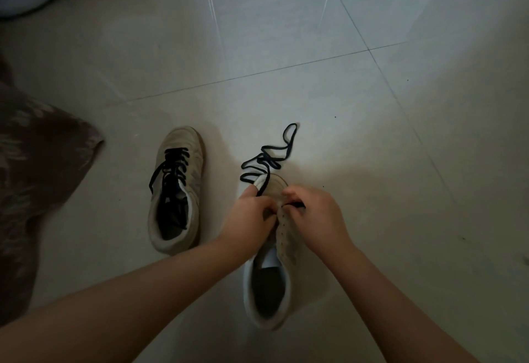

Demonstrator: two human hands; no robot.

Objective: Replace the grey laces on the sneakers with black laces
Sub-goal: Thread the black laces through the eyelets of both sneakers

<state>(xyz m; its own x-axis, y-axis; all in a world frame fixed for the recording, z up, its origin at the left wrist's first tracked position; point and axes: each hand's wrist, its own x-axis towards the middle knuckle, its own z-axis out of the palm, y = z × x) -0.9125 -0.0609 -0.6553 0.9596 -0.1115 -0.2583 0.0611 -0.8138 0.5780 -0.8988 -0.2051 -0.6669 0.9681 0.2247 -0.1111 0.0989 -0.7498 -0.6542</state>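
Head view, both hands threading black lace (sneaker unlaced)

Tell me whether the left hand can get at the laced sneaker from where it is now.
Probably yes: the laced sneaker sits on bare floor just left of the left hand, nothing between them. The hand would first have to release the black lace.

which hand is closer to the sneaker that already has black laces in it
Left. The left hand works on the unlaced sneaker, just right of the laced sneaker; the right hand is farther right, across that shoe.
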